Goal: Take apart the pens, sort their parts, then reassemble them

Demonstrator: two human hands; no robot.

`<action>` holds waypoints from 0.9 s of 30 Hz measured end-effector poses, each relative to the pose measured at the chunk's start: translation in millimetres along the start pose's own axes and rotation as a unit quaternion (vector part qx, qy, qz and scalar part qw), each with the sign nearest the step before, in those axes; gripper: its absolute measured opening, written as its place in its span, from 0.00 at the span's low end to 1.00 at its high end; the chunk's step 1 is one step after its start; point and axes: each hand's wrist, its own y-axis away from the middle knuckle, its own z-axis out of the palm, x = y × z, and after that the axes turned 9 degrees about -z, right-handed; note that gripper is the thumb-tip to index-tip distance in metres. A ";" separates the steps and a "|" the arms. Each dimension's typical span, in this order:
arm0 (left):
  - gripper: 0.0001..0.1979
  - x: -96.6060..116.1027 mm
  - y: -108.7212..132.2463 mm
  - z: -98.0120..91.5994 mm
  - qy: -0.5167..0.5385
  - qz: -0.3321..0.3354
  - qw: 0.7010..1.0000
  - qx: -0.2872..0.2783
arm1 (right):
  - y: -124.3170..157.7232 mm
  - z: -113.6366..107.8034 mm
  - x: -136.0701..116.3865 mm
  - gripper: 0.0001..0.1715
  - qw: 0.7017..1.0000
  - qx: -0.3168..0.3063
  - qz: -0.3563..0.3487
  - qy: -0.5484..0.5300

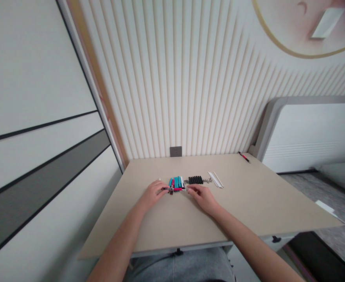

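Beige tabletop (257, 196) in front of you, tilted in the frame. Your left hand (151, 194) and right hand (203, 197) sit near its middle, apart, with a short gap between them. Both are at one slim black-and-pink pen (172, 188) lying crosswise, left to right. Your left fingers (158, 190) curl over the pen's left end and look closed on it. Your right fingertips (189, 188) sit at or just beside its right end; at this size you cannot tell whether they pinch it.

The pen crosses the near end of a tight row of teal pen barrels (176, 181), which lie side by side, running near to far. To their right, in order, come a row of black ribbed pieces (196, 179), a small cluster of metal springs (207, 180) and a few thin white rods (215, 179), slightly fanned.

Well apart from all this, a red-and-black pen (244, 157) lies near the table's far right edge. Beyond the far edge stands a ribbed cream wall panel (190, 98) with a grey wall socket (175, 151) low on it. A padded white headboard (307, 133) is off to the right. Your grey trousers (178, 268) show below the near edge.
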 end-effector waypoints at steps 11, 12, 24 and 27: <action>0.08 -13.3 -0.1 -14.6 -0.008 -0.045 0.976 0.212 | -11.1 -2.6 7.7 0.17 0.989 0.087 0.000 0.123; 0.09 -13.7 0.1 -15.3 -0.010 -0.048 0.973 0.224 | -14.3 -1.6 5.2 0.16 0.986 0.067 -0.018 0.153; 0.08 -9.7 0.9 -11.1 0.005 -0.046 0.974 0.223 | -84.5 47.5 -29.6 0.12 0.922 -0.147 -0.087 0.347; 0.08 -8.2 1.2 -9.2 0.008 -0.049 0.975 0.219 | -92.3 60.9 -32.4 0.12 0.919 -0.154 -0.086 0.354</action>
